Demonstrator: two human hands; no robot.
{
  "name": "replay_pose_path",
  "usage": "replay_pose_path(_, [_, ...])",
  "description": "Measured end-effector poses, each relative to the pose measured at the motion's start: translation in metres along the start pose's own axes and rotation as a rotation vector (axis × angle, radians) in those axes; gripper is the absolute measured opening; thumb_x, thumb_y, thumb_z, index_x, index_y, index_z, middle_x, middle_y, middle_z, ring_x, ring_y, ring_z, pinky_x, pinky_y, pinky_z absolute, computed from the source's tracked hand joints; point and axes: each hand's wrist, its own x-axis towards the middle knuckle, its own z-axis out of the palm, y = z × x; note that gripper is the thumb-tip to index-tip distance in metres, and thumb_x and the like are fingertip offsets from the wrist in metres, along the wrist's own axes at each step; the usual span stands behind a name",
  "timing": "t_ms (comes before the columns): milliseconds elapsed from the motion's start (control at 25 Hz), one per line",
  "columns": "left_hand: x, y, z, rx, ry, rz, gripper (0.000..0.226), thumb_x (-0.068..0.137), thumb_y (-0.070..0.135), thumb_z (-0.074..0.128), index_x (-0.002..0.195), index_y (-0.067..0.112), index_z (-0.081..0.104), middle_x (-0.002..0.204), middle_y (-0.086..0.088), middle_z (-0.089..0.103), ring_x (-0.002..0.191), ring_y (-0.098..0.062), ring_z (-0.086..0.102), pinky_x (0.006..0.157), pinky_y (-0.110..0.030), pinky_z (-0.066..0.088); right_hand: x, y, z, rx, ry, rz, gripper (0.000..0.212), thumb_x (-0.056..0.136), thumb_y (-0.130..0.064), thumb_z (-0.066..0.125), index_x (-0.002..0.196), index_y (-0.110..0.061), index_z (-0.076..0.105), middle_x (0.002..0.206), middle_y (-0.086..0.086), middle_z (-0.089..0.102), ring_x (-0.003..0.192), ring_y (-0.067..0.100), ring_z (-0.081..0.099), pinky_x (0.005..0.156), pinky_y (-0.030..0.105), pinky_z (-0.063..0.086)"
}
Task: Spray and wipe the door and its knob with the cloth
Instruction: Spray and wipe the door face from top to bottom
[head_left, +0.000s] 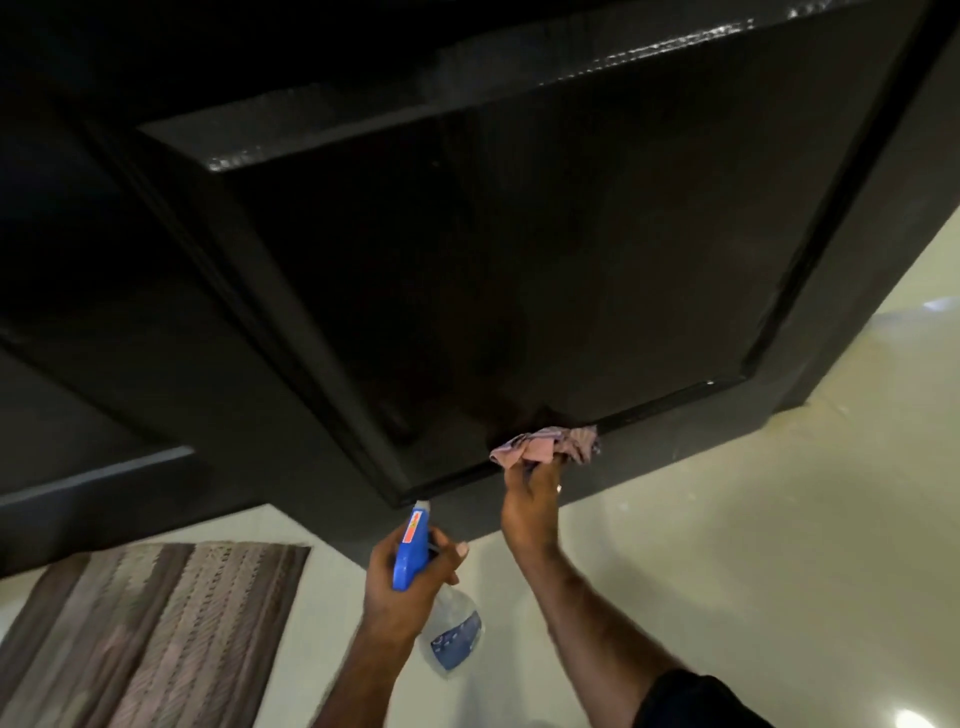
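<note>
A dark panelled door (519, 260) fills the upper view, seen from above. My right hand (532, 504) grips a crumpled pink cloth (545, 444) and holds it against the lower moulding of the door's recessed panel. My left hand (410, 577) grips a clear spray bottle (452, 629) with a blue trigger head, its nozzle pointing up at the bottom of the door. The door knob is not in view.
A pale glossy floor (727, 545) lies below the door. A brown striped mat (156, 634) sits at lower left, near the door frame. A dark wall or frame section (78, 415) stands to the left.
</note>
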Motion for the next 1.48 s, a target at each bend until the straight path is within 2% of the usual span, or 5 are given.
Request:
replay_pose_path(320, [-0.025, -0.02, -0.094, -0.094, 0.16, 0.037, 0.007, 0.074, 0.001, 0.074, 0.079, 0.003, 0.069, 0.072, -0.018, 0.069, 0.062, -0.03, 0.065, 0.063, -0.04, 0.056, -0.119, -0.016, 0.119, -0.114, -0.166, 0.119, 0.074, 0.104, -0.012, 0.069, 0.165, -0.008, 0.028, 0.159, 0.004, 0.038, 0.135, 0.016, 0.048, 0.089, -0.011, 0.029])
replay_pose_path(480, [-0.024, -0.022, -0.101, -0.158, 0.171, 0.064, 0.008, 0.071, -0.001, 0.069, 0.077, 0.005, 0.069, 0.07, -0.019, 0.067, 0.062, -0.028, 0.064, 0.06, -0.036, 0.055, -0.134, -0.028, 0.124, -0.125, -0.104, 0.122, 0.072, 0.093, -0.016, 0.084, 0.153, -0.011, 0.044, 0.147, 0.003, 0.049, 0.116, 0.009, 0.061, 0.081, -0.005, 0.044])
replay_pose_path(720, [-0.018, -0.022, -0.076, -0.158, 0.114, 0.05, 0.014, 0.085, -0.014, 0.076, 0.084, -0.006, 0.064, 0.078, -0.017, 0.068, 0.065, -0.025, 0.064, 0.062, -0.033, 0.055, -0.071, -0.056, 0.084, 0.551, -0.003, 0.667, 0.008, 0.096, 0.002, 0.075, 0.102, -0.002, 0.073, 0.095, 0.016, 0.076, 0.073, 0.023, 0.076, 0.06, 0.032, 0.066])
replay_pose_path(1040, [-0.011, -0.015, -0.042, -0.086, 0.111, -0.071, 0.011, 0.09, 0.011, 0.082, 0.094, 0.007, 0.073, 0.085, -0.008, 0.074, 0.076, -0.034, 0.072, 0.068, -0.036, 0.064, 0.027, -0.094, -0.035, 0.488, 0.315, 0.519, 0.008, 0.107, -0.006, 0.062, 0.113, -0.001, 0.066, 0.106, 0.025, 0.07, 0.075, 0.029, 0.071, 0.053, 0.026, 0.062])
replay_pose_path(1480, [-0.021, -0.013, -0.078, -0.068, 0.173, 0.009, 0.012, 0.086, -0.001, 0.081, 0.088, 0.0, 0.07, 0.083, -0.013, 0.074, 0.068, -0.024, 0.069, 0.063, -0.031, 0.061, -0.088, -0.069, 0.095, 0.148, -0.164, 0.548, 0.014, 0.097, -0.018, 0.081, 0.085, -0.013, 0.076, 0.063, -0.006, 0.075, 0.057, 0.007, 0.073, 0.052, 0.018, 0.056])
